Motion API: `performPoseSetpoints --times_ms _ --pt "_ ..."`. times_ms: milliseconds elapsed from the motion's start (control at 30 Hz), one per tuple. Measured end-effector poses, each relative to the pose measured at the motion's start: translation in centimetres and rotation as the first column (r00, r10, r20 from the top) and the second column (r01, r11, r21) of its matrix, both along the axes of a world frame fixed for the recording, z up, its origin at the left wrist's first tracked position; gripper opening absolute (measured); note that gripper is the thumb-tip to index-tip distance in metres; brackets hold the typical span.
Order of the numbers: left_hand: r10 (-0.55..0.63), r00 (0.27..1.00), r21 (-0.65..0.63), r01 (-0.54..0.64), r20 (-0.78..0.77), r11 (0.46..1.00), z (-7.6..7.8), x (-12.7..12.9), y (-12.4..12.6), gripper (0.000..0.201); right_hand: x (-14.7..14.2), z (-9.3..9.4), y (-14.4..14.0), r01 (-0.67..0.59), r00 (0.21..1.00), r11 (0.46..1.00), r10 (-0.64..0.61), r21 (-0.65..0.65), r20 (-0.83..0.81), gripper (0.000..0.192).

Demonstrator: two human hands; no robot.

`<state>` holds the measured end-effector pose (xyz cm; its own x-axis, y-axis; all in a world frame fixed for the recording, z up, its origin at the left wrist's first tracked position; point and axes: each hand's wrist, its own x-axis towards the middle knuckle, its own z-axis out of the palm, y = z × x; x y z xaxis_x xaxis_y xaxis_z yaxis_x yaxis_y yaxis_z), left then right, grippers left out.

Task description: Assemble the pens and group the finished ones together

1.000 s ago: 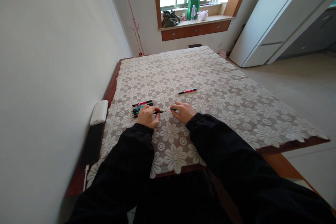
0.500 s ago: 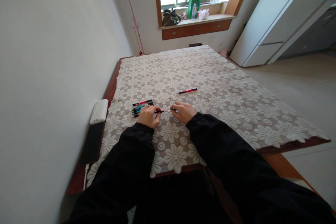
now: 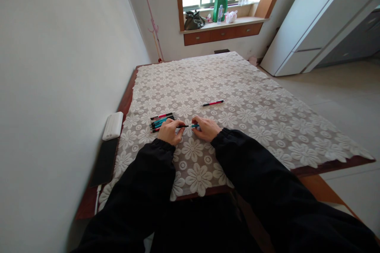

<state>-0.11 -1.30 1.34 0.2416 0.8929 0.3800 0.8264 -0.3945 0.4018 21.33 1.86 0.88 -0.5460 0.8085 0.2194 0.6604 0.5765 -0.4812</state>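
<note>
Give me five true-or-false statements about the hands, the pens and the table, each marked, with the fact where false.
1. Both hands, left hand and right hand, hold one pen between them. True.
2. A lone red pen lies beyond the hands. True.
3. The bunch of pens lies right of the right hand. False: it lies by the left hand.
4. The tablecloth is plain blue. False: it is white floral lace.
5. A white box sits at the table's wall-side edge. True.
</note>
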Motion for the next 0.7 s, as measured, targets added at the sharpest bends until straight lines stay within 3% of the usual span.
performPoseSetpoints --times_ms 267,700 --pt "-0.055 0.998 -0.044 0.056 0.041 0.997 0.02 0.17 -0.09 0.016 0.09 -0.01 0.05 -0.079 0.996 0.997 0.079 0.005 -0.04 0.014" --pt "-0.077 0.987 0.009 0.077 0.14 0.997 -0.51 -0.04 0.1 0.015 0.04 0.1 0.04 -0.106 0.994 0.993 0.106 0.055 0.003 0.011"
